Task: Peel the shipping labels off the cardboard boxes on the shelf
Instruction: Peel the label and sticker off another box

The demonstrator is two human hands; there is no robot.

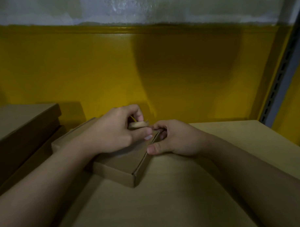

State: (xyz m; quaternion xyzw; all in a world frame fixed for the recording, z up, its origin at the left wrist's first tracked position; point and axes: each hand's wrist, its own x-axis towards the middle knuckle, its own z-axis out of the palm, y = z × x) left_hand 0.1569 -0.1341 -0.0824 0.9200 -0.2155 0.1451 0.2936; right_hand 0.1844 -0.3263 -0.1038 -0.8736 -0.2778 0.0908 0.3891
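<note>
Against the yellow wall (178, 70), on the shelf, a broad cardboard surface (182, 188) was spread out below; whether it was a shelf board or a big box lid could not be told. To the left, a stack of brown boxes (18, 128) was set well apart from the action, and a slotted metal upright (280, 78) was seen at the right edge.

Centre stage, a small flat box (117, 167) was laid askew on that surface. It was braced at its right edge by the right hand (174, 138), thumb in front, fingers curled behind. The left hand (115, 129) was closed over the box's far end, a pale curled strip (138, 124) pinched in its fingers, the thumb laid across the lid.

The peel itself was judged to be under way, the strip, taken to be the label, lifted and rolled at the far corner. A steady, low pull was called for next, the box being kept pinned so that the cardboard skin would not be torn.
</note>
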